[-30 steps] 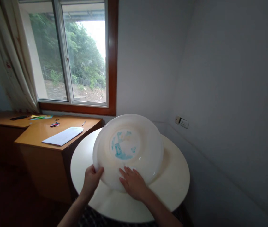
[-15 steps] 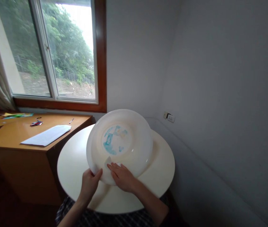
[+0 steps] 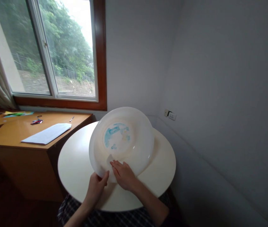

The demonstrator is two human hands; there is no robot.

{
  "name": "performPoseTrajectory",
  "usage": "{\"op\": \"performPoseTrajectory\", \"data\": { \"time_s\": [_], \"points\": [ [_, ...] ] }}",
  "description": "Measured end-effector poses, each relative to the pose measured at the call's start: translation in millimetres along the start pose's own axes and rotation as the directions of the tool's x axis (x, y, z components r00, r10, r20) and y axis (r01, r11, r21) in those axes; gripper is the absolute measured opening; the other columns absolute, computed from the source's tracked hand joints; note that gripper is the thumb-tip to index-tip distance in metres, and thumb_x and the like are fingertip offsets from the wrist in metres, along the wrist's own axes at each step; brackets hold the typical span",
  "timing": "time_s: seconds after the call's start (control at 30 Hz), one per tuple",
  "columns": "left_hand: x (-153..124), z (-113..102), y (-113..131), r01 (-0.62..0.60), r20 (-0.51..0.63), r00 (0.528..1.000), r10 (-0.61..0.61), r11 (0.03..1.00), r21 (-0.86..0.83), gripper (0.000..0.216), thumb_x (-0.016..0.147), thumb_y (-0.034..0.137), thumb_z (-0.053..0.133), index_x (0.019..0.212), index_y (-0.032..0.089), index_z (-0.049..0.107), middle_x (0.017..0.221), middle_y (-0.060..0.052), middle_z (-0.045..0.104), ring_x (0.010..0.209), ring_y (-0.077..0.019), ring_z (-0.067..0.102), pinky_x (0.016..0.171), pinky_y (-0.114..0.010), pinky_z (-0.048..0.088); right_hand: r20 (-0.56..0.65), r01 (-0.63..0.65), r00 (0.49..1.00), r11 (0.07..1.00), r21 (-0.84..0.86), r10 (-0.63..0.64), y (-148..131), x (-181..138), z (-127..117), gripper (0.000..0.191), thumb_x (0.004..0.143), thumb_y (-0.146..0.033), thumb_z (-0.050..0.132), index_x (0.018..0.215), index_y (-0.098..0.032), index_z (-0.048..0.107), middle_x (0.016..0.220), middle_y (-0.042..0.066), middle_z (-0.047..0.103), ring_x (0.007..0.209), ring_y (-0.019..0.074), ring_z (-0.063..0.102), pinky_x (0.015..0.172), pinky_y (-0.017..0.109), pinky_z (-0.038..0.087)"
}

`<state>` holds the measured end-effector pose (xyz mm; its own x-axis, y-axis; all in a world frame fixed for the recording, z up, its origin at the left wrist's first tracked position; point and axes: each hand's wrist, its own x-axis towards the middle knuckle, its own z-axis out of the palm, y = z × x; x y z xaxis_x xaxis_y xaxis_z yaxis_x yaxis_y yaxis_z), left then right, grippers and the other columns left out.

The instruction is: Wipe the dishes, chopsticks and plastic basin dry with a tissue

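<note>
White basin tilts over the round table. Your left hand pinches its 7 o'clock edge; right hand presses a white wipe just inward. Brace firmly, overlap flat strokes.

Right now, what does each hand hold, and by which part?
The left hand grips the white basin by its near rim; the right hand presses a white wipe against it.

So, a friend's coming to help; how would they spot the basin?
Below and right of the window stands a round white table. Tilted over it is the large white basin, its near rim in the person's left hand. Blue print around its middle sets it apart from the plain table.
</note>
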<state>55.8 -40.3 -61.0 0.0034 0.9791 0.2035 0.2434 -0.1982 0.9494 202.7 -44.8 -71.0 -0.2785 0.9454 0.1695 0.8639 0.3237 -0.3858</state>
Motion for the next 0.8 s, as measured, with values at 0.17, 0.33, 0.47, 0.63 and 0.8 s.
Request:
{"op": "performPoseTrajectory", "data": {
  "time_s": [0.17, 0.33, 0.47, 0.63, 0.8],
  "points": [
    [31.0, -37.1, 39.4, -0.191, -0.117, 0.971, 0.208, 0.972, 0.137, 0.026, 0.056, 0.04, 0.056, 0.045, 0.017, 0.05, 0.041, 0.001, 0.051, 0.042, -0.0122, 0.042, 0.039, -0.024, 0.034, 0.027, 0.013, 1.0, 0.998, -0.058, -0.011, 15.9, -4.5, -10.5, 0.046, 0.091, -0.026, 0.022, 0.132, -0.016, 0.039, 0.138, 0.007, 0.041, 0.128, 0.0158, 0.034, 0.107, 0.039, 0.021],
    [47.7, -66.3, 62.8, -0.283, -0.109, 0.942, 0.316, 0.928, 0.243, 0.024, 0.06, 0.039, 0.06, 0.052, 0.017, 0.053, 0.044, 0.004, 0.049, 0.046, -0.0116, 0.043, 0.042, -0.022, 0.035, -0.085, -0.139, 0.989, 0.947, -0.29, 0.119, 46.5, -9.7, -22.3, 0.043, 0.087, -0.022, 0.03, 0.125, -0.012, 0.048, 0.134, 0.012, 0.045, 0.128, 0.0204, 0.034, 0.109, 0.044, 0.007],
    [21.8, -35.8, 28.0, -0.117, -0.212, 0.97, 0.117, 0.993, 0.013, 0.032, 0.06, 0.044, 0.06, 0.069, 0.014, 0.059, 0.063, -0.005, 0.064, 0.058, -0.0196, 0.056, 0.048, -0.029, 0.045, -0.1, -0.167, 0.984, 0.957, -0.237, 0.147, 31.1, -3.9, -9.1, 0.042, 0.091, -0.028, 0.025, 0.123, -0.016, 0.05, 0.134, 0.01, 0.046, 0.127, 0.0219, 0.035, 0.108, 0.047, 0.01],
    [16.1, -20.5, 22.8, -0.104, -0.224, 0.968, 0.111, 0.994, 0.043, 0.023, 0.055, 0.04, 0.056, 0.058, 0.017, 0.052, 0.053, -0.003, 0.061, 0.051, -0.0195, 0.054, 0.046, -0.03, 0.044, -0.007, -0.011, 1.0, 0.998, -0.066, 0.01, 5.9, 3.5, 3.4, 0.045, 0.094, -0.033, 0.018, 0.131, -0.02, 0.04, 0.137, 0.006, 0.042, 0.128, 0.0167, 0.035, 0.105, 0.04, 0.023],
    [45.8, -63.9, 65.1, -0.269, -0.209, 0.923, 0.324, 0.93, 0.252, 0.016, 0.059, 0.034, 0.053, 0.057, 0.019, 0.048, 0.047, 0.005, 0.045, 0.046, -0.0113, 0.04, 0.04, -0.022, 0.032, 0.003, -0.016, 1.0, 0.983, -0.185, 0.017, 24.7, 0.8, -12.0, 0.041, 0.09, -0.028, 0.03, 0.122, -0.015, 0.051, 0.132, 0.009, 0.048, 0.124, 0.017, 0.041, 0.105, 0.034, 0.025]
  ]
}}
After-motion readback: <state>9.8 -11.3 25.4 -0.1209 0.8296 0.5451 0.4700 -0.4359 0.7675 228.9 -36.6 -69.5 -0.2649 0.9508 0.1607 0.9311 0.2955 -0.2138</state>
